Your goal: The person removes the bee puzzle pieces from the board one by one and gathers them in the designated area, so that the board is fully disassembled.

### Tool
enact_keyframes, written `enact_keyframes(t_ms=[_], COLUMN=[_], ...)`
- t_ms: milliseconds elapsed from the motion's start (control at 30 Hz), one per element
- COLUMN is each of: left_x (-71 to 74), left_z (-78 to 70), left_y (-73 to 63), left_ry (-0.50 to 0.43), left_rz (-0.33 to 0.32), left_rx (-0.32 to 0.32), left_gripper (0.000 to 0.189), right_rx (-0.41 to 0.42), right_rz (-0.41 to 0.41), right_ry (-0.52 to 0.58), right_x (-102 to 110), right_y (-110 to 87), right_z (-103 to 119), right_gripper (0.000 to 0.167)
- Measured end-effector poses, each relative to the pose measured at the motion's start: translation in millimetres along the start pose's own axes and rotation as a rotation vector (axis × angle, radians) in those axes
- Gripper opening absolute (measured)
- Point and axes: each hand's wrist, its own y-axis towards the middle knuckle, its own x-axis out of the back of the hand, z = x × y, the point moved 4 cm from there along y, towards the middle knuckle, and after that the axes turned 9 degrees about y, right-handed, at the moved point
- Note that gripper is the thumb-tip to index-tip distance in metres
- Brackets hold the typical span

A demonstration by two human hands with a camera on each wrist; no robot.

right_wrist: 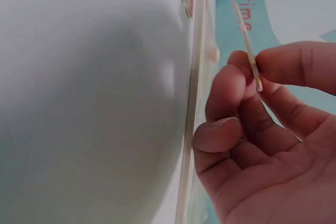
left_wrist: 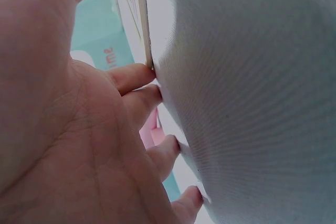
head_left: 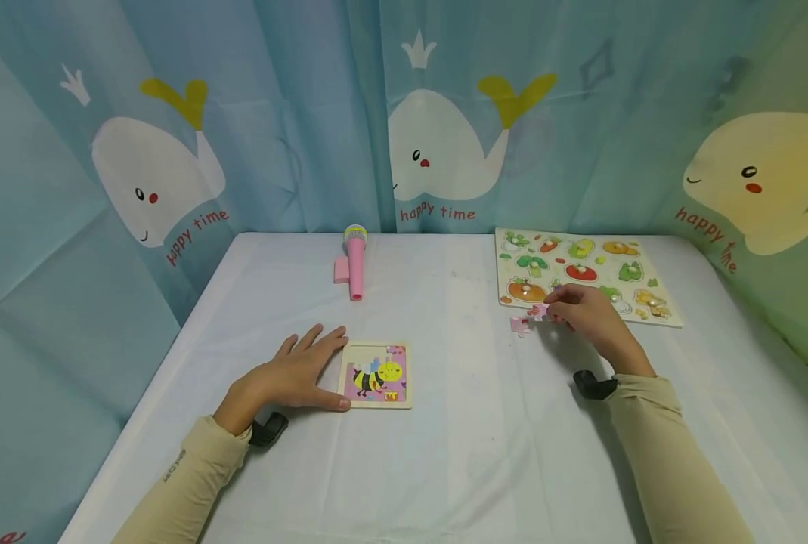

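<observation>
My right hand [head_left: 590, 321] pinches a thin pink jigsaw puzzle piece [head_left: 537, 312] between thumb and fingertips, above the near edge of the vegetable board. Edge-on, that piece [right_wrist: 247, 45] shows in the right wrist view. Another pink puzzle piece [head_left: 520, 326] lies on the cloth just below it. A square wooden bee puzzle [head_left: 376, 406] lies near the middle, with bare wood showing along its upper left. My left hand [head_left: 288, 378] rests beside it with fingers spread; its thumb and index finger touch the puzzle's left side. In the left wrist view, its fingertips [left_wrist: 137, 76] meet the cloth.
A vegetable peg board [head_left: 560, 240] lies at the back right, partly behind my right hand. At the back left a pink toy microphone [head_left: 356, 264] lies by a small pink block [head_left: 342, 270]. Whale-print curtains [head_left: 308, 151] enclose the white-covered table [head_left: 444, 468].
</observation>
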Motion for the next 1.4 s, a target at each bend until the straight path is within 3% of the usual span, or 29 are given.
enact_keyframes(t_ms=[500, 933, 1100, 1400], left_x=[2.6, 1.4, 0.2, 1.9], left_z=[-1.7, -2.2, -2.6, -3.7], left_y=[-0.5, -0.7, -0.1, -1.4], left_ry=[-0.001, -0.004, 0.0, -0.001], left_rz=[0.002, 0.008, 0.01, 0.009], left_rx=[-0.003, -0.005, -0.003, 0.003], left_gripper=[0.111, 0.111, 0.11, 0.11], right_rx=[-0.067, -0.015, 0.019, 0.07], right_rz=[0.098, 0.004, -0.023, 0.041], right_ry=[-0.064, -0.197, -0.227, -0.092], right_x=[9.6, 3.4, 1.6, -14.6], right_y=[-2.3, -3.6, -5.6, -7.1], right_z=[-6.0, -7.3, -5.1, 14.5], right_gripper=[0.028, 0.015, 0.019, 0.025])
